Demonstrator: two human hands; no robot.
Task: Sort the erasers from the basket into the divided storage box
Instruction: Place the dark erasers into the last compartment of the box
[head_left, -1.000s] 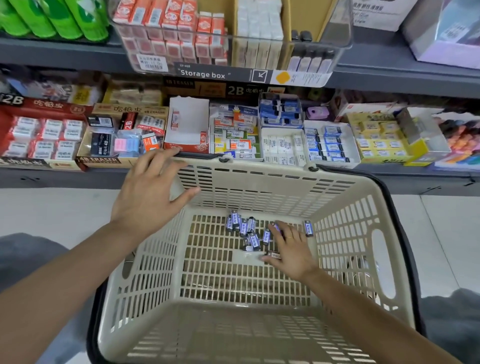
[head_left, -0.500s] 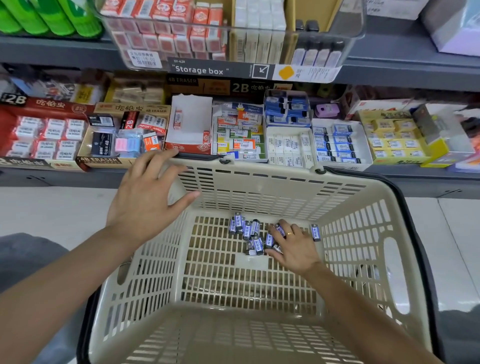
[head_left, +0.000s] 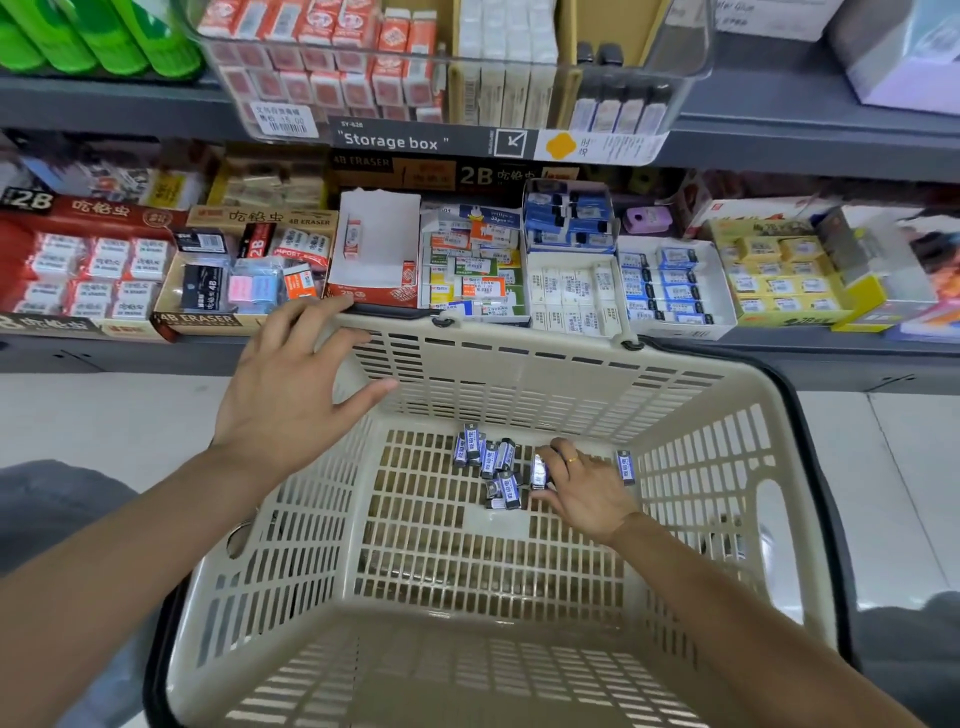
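While the big cream plastic basket (head_left: 545, 374), full of little slots like a grid, sits below the shelf, the clear, smooth storage box (head_left: 452, 67) with divided rows stands up on the grey shelf above it. Resting on the basket's far left corner is the left hand (head_left: 291, 400), its fingers spread out wide and holding nothing. Down on the basket floor the right hand (head_left: 582, 488) pinches one small block-shaped eraser (head_left: 538, 472) in a shiny blue and white wrapper, right beside a little heap of the same erasers (head_left: 491, 465).
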